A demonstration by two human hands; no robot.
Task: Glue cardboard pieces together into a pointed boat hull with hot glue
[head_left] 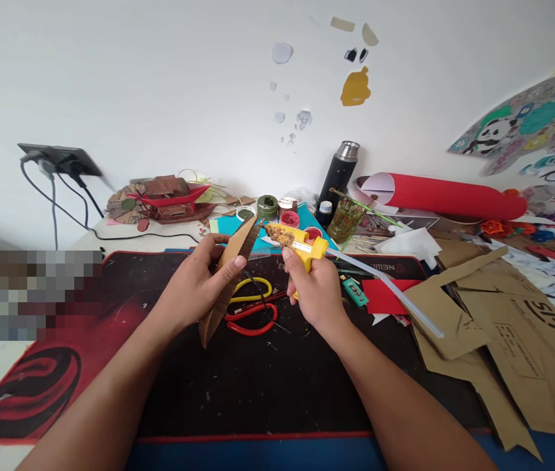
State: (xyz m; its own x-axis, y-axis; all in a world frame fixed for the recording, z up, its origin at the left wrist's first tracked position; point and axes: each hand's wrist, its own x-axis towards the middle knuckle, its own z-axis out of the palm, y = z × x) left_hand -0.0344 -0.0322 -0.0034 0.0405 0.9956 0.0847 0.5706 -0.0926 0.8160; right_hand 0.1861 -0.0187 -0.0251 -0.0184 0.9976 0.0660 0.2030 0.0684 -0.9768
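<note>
My left hand (pixel 207 278) grips a folded cardboard piece (pixel 232 261), long and pointed at its ends, tilted upright above the mat. In my right hand (pixel 314 288) is a yellow glue gun (pixel 302 242), its nozzle stained brown and pointing left, close to the cardboard's upper edge. I cannot tell whether the nozzle touches it. A long translucent glue stick (pixel 395 288) sticks out of the gun's back. Below and between my hands lie scissors (pixel 252 320) with one red and one yellow handle.
Cardboard sheets (pixel 518 340) overlap at right beside red paper (pixel 388 296). Behind are paint jars (pixel 268 208), a black thermos (pixel 339 176), a glass jar (pixel 343 222) with brushes and a red paper roll (pixel 454 195). A model boat (pixel 169 199) stands back left, near a black cable (pixel 150 237).
</note>
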